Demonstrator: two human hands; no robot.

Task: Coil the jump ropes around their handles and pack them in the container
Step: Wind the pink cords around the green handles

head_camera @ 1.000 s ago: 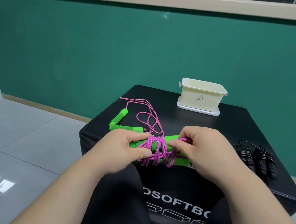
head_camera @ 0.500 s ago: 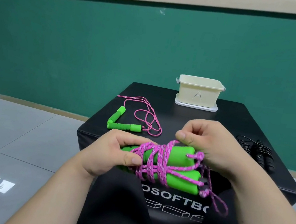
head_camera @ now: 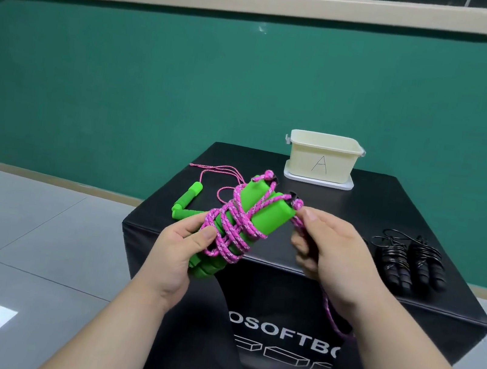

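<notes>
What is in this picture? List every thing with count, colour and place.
held jump rope: one, green handles wound in pink cord, in both hands before the box
loose jump rope: one, green handles, thin pink cord, uncoiled on the box's left
black jump ropes: count unclear, coiled, on the box's right
container: one, cream, marked A, at the box's far edge
tray: one, white, under the container
box: one, black, on the floor
floor: grey tiles
wall: green, behind the box
left hand: one, grips the wound handles
right hand: one, pinches the cord's free length
</notes>
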